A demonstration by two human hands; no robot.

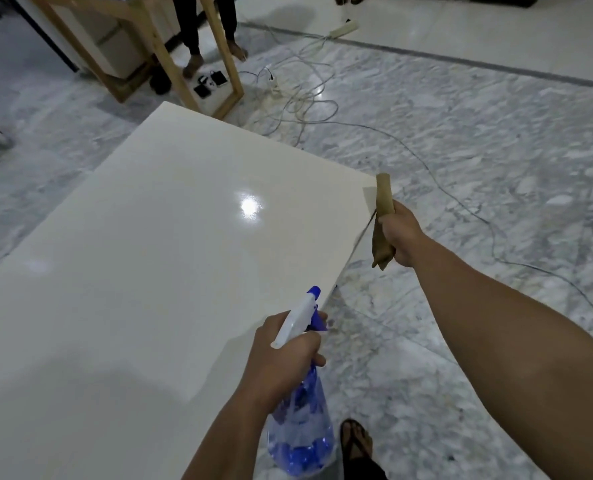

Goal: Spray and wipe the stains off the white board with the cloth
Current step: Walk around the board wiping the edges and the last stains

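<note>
The white board [156, 244] lies flat and glossy, filling the left and middle of the head view; no stain shows on it. My left hand [284, 358] grips the neck of a clear and blue spray bottle [300, 427], its white and blue nozzle pointing up over the board's right edge. My right hand [400, 233] is just off the board's far right corner and holds a bunched brown cloth [383, 199], which sticks up above the fist and hangs below it.
Marble floor surrounds the board. Tangled white cables [298, 95] and a thin wire [461, 202] run across the floor beyond and to the right. A wooden frame table [219, 57] stands at the back, with a person's legs behind it. My sandalled foot [355, 441] is near the bottom.
</note>
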